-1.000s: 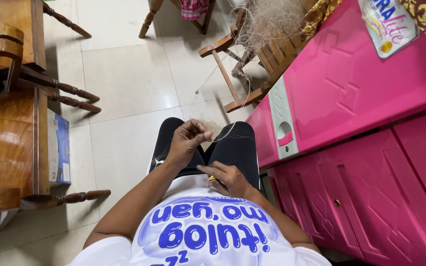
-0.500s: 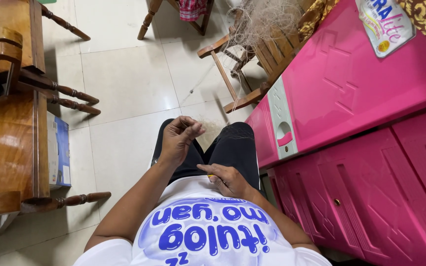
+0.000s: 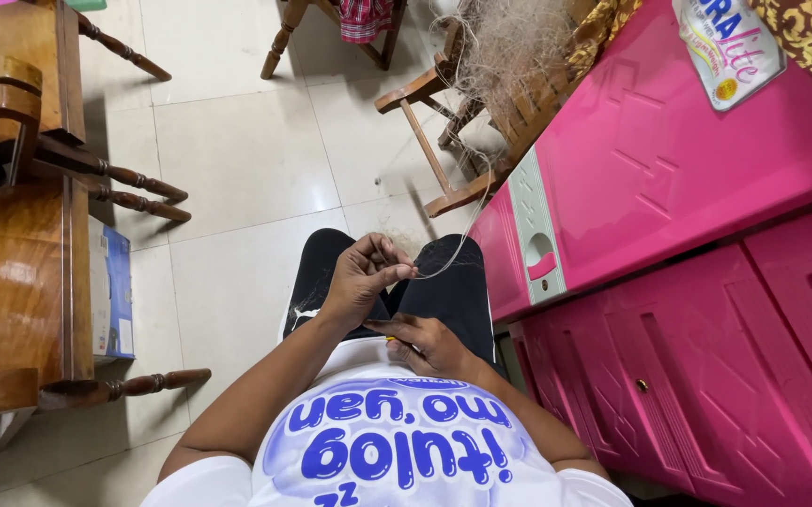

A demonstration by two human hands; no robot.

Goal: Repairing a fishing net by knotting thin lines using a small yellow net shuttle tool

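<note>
My left hand (image 3: 365, 275) is raised over my lap, its fingertips pinched on a thin pale thread (image 3: 455, 255) that runs up and right toward a tangled pale net (image 3: 507, 42) draped on a wooden chair (image 3: 467, 141). My right hand (image 3: 425, 343) rests low against my lap near my white shirt, fingers curled around a small yellowish object that is mostly hidden. I sit in dark shorts over a tiled floor.
A pink plastic cabinet (image 3: 669, 216) stands close on my right, with a white packet (image 3: 727, 42) on top. Wooden furniture (image 3: 12, 235) lines the left, with a blue and white box (image 3: 113, 291) beside it. Another chair's legs (image 3: 284, 38) stand at the top.
My left hand has lifted a little and drawn the thread out from my lap. My right hand has stayed low near my shirt.
</note>
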